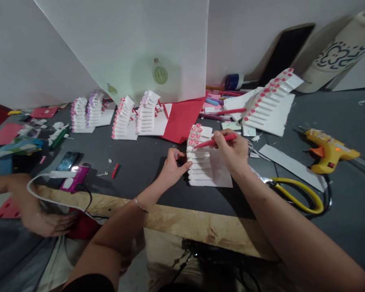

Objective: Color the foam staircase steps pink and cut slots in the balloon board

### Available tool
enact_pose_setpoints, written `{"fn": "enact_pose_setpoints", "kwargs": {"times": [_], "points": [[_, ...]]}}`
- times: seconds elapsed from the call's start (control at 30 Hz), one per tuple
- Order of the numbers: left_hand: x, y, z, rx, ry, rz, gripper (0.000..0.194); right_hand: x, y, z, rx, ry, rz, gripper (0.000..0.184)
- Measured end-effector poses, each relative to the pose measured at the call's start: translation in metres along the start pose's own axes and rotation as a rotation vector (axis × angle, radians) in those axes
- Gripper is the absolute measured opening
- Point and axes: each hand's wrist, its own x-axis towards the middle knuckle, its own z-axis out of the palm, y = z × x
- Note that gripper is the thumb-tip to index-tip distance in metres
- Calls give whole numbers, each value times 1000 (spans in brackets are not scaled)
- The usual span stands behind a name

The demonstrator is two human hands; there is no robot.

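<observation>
The two bare forearms reach out over the raw wooden edge (200,229) of the table (140,162) toward a small white paper staircase (205,166) standing on its dark top. The left hand (172,168) is curled against the model's left side, fingertips touching the lower steps and steadying it; whether it pinches anything small I cannot tell. The right hand (232,152) is closed around a red pen (214,142), held like a writing tool, its tip resting on the left ends of the upper steps. Those top steps already carry red and pink marks, while the lower steps look plain white, so by my judgement the decorating is roughly a third done and runs downward from the top. Farther back stand several finished staircases (121,117), marked in purple or red along their ends, and a larger one (270,103) leans to the right. The model sits directly between both hands, touching each. Yellow scissors (295,194) lie just right of the right forearm, and a yellow glue gun (328,150) rests well beyond them. At far left another person's hand (45,221) rests below the table edge.
</observation>
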Motion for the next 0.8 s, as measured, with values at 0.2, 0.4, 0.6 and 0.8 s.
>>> {"fn": "enact_pose_setpoints", "kwargs": {"times": [0.2,0.4,0.6,0.8], "points": [[1,-1,0,-9,-4,14,38,0,1,0,-32,68,10,35],[1,0,0,2,0,0,39,-1,1,1,-22,11,-3,39],[1,0,0,0,2,6,39,0,0,1,3,23,8,36],[1,0,-1,1,0,5,39,0,3,1,-39,40,16,36]]}}
